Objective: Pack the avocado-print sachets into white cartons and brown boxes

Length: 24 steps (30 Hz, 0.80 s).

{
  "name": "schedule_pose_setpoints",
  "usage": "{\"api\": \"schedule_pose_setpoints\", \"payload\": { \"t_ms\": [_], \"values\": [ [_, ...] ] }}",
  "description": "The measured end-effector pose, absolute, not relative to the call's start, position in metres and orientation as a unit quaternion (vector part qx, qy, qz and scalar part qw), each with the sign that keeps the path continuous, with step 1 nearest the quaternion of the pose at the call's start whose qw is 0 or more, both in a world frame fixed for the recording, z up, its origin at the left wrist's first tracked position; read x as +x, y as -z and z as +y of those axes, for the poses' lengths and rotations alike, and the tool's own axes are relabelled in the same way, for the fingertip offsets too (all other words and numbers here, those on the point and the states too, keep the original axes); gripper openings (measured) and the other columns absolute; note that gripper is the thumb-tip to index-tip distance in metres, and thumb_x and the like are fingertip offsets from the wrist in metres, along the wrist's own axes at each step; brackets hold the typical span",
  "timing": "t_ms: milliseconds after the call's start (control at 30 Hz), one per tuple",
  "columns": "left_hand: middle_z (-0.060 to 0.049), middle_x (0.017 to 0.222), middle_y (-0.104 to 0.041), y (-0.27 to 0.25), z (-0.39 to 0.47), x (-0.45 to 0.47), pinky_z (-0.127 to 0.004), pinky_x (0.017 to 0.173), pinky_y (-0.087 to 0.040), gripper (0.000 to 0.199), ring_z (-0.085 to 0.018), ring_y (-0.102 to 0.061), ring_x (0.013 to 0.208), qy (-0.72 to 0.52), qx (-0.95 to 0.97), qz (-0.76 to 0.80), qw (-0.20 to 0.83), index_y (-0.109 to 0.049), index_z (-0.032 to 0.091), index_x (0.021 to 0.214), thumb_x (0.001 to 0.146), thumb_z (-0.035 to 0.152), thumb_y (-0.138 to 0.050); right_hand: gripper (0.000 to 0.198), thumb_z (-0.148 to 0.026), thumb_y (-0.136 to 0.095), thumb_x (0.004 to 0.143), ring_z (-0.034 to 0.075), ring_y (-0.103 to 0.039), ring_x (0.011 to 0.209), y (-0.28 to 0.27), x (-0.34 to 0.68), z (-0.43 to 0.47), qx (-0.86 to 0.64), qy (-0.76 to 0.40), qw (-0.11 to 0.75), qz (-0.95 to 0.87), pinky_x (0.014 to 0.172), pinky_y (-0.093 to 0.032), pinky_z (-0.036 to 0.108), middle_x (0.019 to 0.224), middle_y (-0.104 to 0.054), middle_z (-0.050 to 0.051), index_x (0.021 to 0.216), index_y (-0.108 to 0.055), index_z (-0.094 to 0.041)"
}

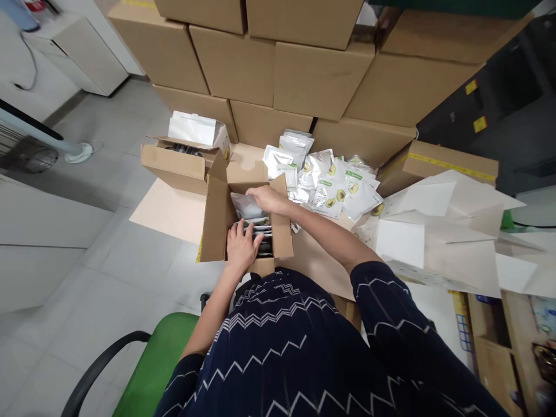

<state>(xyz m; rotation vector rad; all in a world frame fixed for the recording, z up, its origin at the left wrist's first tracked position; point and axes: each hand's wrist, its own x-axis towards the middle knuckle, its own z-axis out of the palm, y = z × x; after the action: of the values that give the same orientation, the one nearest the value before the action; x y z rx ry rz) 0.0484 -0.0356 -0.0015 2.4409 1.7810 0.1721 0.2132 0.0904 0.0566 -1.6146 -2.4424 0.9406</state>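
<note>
An open cardboard box [216,223] stands in front of me with its flaps folded out. Inside it, flat sachets [262,230] are packed upright in a row. My left hand [243,246] lies over the near left part of the row, fingers spread and touching the sachets' top edges. At the far end of the box, my right hand [268,200] grips a pale sachet [247,207] by its upper edge; its fingertips are partly hidden. A loose pile of white and silver sachets with avocado pictures [332,188] lies to the right of the box.
A second open carton [171,168] stands behind on the left. Stacked cardboard boxes [234,63] wall off the back. Unfolded white cartons [438,226] lie at the right. A green chair [158,362] is at my lower left.
</note>
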Motion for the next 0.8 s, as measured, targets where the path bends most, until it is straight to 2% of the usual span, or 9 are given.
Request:
{"api": "schedule_pose_setpoints", "payload": {
  "t_ms": [100,267,367,500,633,800],
  "values": [
    [-0.021,0.151,-0.047,0.001,-0.035,0.049,-0.054,0.112,-0.039,0.06,-0.039,-0.045,0.136,-0.047,0.805,0.588,0.056,-0.057,0.012,0.14,0.1,0.053,-0.038,0.037,-0.011,-0.045,0.094,0.02,-0.067,0.107,-0.042,0.202,0.096,-0.533,-0.297,0.015,-0.792,0.079,-0.045,0.022,0.122,-0.072,0.007,0.122,-0.068,-0.017],
    [-0.02,0.153,-0.047,-0.002,-0.033,0.053,-0.054,0.11,-0.041,0.064,-0.041,-0.045,0.136,-0.031,0.797,0.602,0.052,-0.053,0.009,0.143,0.099,0.054,-0.04,0.035,-0.013,-0.059,0.089,0.025,-0.07,0.107,-0.038,0.18,0.096,-0.497,-0.273,-0.169,-0.806,0.075,-0.047,0.023,0.122,-0.072,0.016,0.121,-0.071,-0.009],
    [-0.021,0.152,-0.048,-0.001,-0.032,0.053,-0.055,0.111,-0.04,0.065,-0.042,-0.044,0.136,-0.031,0.794,0.606,0.044,-0.054,0.006,0.142,0.099,0.053,-0.04,0.036,-0.011,-0.063,0.086,0.026,-0.069,0.11,-0.04,0.172,0.099,-0.464,-0.252,-0.236,-0.816,0.078,-0.049,0.025,0.122,-0.072,0.019,0.12,-0.073,-0.007],
    [-0.022,0.149,-0.05,0.001,-0.031,0.052,-0.053,0.113,-0.038,0.065,-0.041,-0.045,0.137,-0.041,0.796,0.602,0.043,-0.055,0.004,0.141,0.099,0.052,-0.04,0.039,-0.004,-0.057,0.086,0.024,-0.07,0.102,-0.042,0.171,0.107,-0.396,-0.252,-0.253,-0.846,0.08,-0.047,0.025,0.121,-0.073,0.016,0.121,-0.073,-0.008],
    [-0.024,0.154,-0.044,0.001,-0.028,0.053,-0.053,0.113,-0.039,0.068,-0.04,-0.046,0.137,-0.046,0.793,0.606,0.041,-0.048,0.003,0.146,0.1,0.052,-0.039,0.034,-0.007,-0.056,0.087,0.025,-0.07,0.092,-0.037,0.171,0.107,-0.354,-0.259,-0.268,-0.858,0.077,-0.048,0.027,0.112,-0.075,0.019,0.115,-0.075,-0.002],
    [-0.018,0.16,-0.036,0.005,-0.02,0.053,-0.055,0.115,-0.036,0.071,-0.042,-0.041,0.141,-0.053,0.8,0.597,0.031,-0.041,0.006,0.152,0.1,0.054,-0.036,0.029,-0.008,-0.059,0.085,0.024,-0.069,0.091,-0.027,0.17,0.103,-0.348,-0.276,-0.244,-0.862,0.078,-0.048,0.025,0.106,-0.076,0.018,0.106,-0.076,0.0]
  ]
}}
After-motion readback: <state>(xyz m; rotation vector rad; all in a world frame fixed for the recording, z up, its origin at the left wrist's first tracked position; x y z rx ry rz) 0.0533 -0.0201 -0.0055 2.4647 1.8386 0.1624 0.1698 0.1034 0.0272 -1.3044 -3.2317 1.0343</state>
